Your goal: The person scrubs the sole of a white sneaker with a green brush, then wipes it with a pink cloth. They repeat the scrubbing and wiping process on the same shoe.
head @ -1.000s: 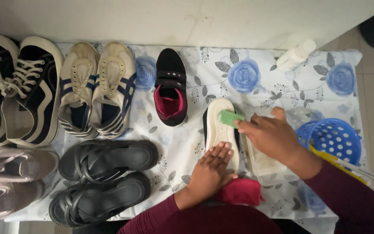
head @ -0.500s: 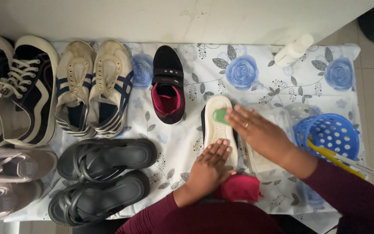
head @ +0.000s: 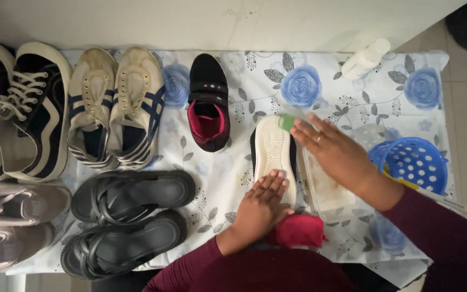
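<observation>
Floral cloth [head: 320,75], white with blue roses, covers the floor against a pale wall, and shoes line it from nine o'clock across to the middle. At centre lies an upturned shoe [head: 273,154], its cream sole facing up, toe toward twelve o'clock. Left hand [head: 260,208] presses flat on the heel end, fingers spread, pinning it and gripping nothing. Right hand [head: 333,148] comes in from three o'clock, fingertips pinched on a small green scrubber [head: 286,122] touching the toe end of the sole.

To my eye, the trick now is firm pressure at the heel so the shoe doesn't skid, with short strokes along the tread grooves.

Just right of the shoe sits a clear tub [head: 328,186]; a pink cloth [head: 298,230] lies at six o'clock by the wrist. A blue perforated basket [head: 417,162] stands at three o'clock, a white bottle [head: 366,57] at one o'clock. Its mate, a black and pink shoe [head: 208,103], rests upright at eleven o'clock, black sandals [head: 125,216] at eight.
</observation>
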